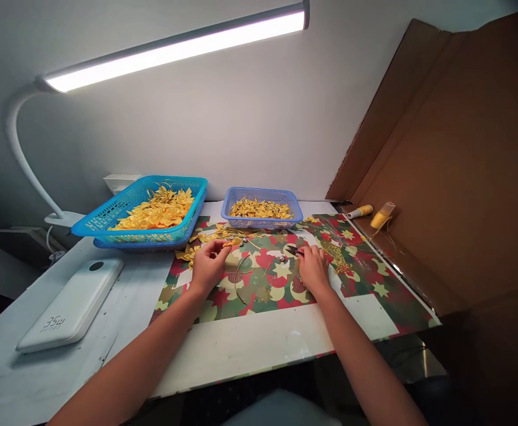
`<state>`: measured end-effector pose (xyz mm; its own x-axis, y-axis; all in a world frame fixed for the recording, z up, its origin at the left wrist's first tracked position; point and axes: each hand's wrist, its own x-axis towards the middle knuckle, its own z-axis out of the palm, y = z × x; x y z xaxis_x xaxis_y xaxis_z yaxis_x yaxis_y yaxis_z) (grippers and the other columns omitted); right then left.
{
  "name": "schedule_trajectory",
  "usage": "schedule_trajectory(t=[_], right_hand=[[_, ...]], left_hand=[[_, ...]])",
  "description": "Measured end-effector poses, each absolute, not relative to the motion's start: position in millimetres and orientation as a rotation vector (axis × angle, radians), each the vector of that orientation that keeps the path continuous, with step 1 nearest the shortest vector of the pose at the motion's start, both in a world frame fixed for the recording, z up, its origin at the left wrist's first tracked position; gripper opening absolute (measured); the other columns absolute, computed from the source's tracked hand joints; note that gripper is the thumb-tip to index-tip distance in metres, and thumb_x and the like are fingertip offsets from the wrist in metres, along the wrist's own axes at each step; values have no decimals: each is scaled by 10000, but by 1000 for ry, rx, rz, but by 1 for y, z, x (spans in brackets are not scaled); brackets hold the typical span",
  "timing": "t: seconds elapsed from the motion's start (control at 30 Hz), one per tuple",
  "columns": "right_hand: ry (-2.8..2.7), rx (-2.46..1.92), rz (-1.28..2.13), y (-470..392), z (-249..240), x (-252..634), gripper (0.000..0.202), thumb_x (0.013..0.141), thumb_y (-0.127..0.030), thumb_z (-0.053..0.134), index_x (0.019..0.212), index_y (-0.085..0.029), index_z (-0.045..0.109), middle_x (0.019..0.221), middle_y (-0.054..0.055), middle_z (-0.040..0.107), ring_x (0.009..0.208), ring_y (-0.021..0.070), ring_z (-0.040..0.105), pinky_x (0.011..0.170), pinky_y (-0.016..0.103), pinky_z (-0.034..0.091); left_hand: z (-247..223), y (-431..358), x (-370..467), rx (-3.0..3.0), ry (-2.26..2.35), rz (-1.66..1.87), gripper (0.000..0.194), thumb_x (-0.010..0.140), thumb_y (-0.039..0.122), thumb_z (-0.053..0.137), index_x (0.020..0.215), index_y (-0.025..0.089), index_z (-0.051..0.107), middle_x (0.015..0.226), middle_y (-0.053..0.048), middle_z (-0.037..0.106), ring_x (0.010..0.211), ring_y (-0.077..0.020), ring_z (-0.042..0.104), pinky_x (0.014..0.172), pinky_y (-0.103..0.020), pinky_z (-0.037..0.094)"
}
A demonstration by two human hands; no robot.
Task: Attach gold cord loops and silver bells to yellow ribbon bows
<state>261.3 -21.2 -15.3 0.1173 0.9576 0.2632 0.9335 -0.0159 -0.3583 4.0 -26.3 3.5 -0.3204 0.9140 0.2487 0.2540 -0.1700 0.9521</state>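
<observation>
My left hand (207,267) is closed, thumb and fingers pinching a small yellow ribbon piece (233,242) over the patterned mat (259,290). My right hand (314,270) is closed around a small dark-tipped tool (293,250); its kind is too small to make out, and most of it is hidden in the fingers. Its tip points left, toward my left hand. Between the hands lie small shiny silver beads or bells (282,258) and a thin curved wire or stem (238,284). Just behind my left hand is a bundle of gold stems (217,234).
A blue basket (94,226) of yellow pieces stands at the back left, a purple basket (262,224) at the back centre. Gold thread (339,260) and a yellow spool (381,216) lie right, beside cardboard (454,177). A white power bank (70,307) and lamp (32,160) are left.
</observation>
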Motion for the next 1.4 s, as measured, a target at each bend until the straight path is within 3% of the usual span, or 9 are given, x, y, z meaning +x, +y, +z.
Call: schedule_trajectory(t=[0.17, 0.27, 0.4, 0.73, 0.87, 1.0, 1.17, 1.27, 1.4], right_hand=[[-2047, -1524, 104, -32, -8, 241, 233, 857, -265, 609, 1084, -240, 660, 1188, 100, 573, 1110, 285, 456, 922, 418, 358], [-2262, -1316, 211, -34, -7, 227, 114, 858, -285, 639, 951, -263, 700, 1197, 64, 590, 1116, 272, 450, 943, 436, 337], [-2257, -1387, 219, -31, -9, 222, 88, 861, -223, 643, 781, -212, 679, 1090, 63, 630, 1054, 251, 467, 904, 423, 344], [-2311, -1813, -126, -32, 9, 300, 186, 905, -170, 496, 807, -194, 653, 1045, 119, 625, 998, 281, 471, 857, 454, 346], [-2012, -1975, -327, -20, 25, 321, 167, 891, -176, 506, 833, -182, 662, 1074, 137, 614, 1043, 322, 450, 820, 453, 340], [-2262, -1573, 7, -15, 34, 272, 128, 875, -216, 575, 952, -226, 677, 1060, 81, 648, 1037, 264, 499, 853, 404, 338], [-2605, -1166, 383, -10, 36, 200, 47, 846, -239, 645, 861, -209, 678, 976, 44, 675, 991, 222, 520, 869, 389, 318], [-2754, -1028, 475, -3, 35, 180, 32, 831, -183, 645, 815, -187, 673, 928, 40, 684, 949, 213, 524, 867, 398, 308], [-2861, -1045, 459, 2, 32, 164, 123, 829, -135, 629, 714, -173, 654, 863, 35, 695, 904, 216, 540, 837, 398, 308]], left_hand=[[1, -24, 2, 1304, 1485, 1529, 202, 681, 367, 567, 646, 170, 593, 621, 12, 578, 592, -128, 484, 563, -233, 373], [-1, -25, 3, 1296, 1505, 1508, 204, 690, 369, 549, 624, 177, 570, 610, 18, 557, 578, -127, 458, 548, -236, 354], [0, -27, 5, 1351, 1532, 1484, 214, 689, 382, 552, 637, 177, 586, 588, 21, 546, 562, -127, 434, 542, -240, 339], [6, -32, 8, 1319, 1508, 1516, 211, 689, 387, 568, 653, 180, 540, 578, 37, 494, 517, -103, 397, 508, -228, 315], [6, -48, 24, 1583, 1280, 1242, 132, 728, 312, 587, 702, 186, 557, 598, 31, 549, 522, -108, 454, 515, -224, 344], [0, -73, 49, 2018, 1222, 990, 69, 777, 197, 552, 770, 186, 620, 682, -1, 615, 598, -122, 504, 573, -240, 373], [-6, -84, 58, 2333, 1257, 903, 114, 750, 114, 569, 791, 197, 635, 719, -21, 667, 774, -195, 573, 682, -315, 388], [-7, -84, 55, 2396, 1272, 930, 94, 758, 119, 573, 764, 200, 621, 849, -39, 704, 848, -212, 594, 735, -348, 398], [-12, -88, 58, 2506, 1282, 863, 71, 779, 166, 569, 766, 205, 627, 764, -57, 680, 812, -230, 577, 746, -375, 410]])
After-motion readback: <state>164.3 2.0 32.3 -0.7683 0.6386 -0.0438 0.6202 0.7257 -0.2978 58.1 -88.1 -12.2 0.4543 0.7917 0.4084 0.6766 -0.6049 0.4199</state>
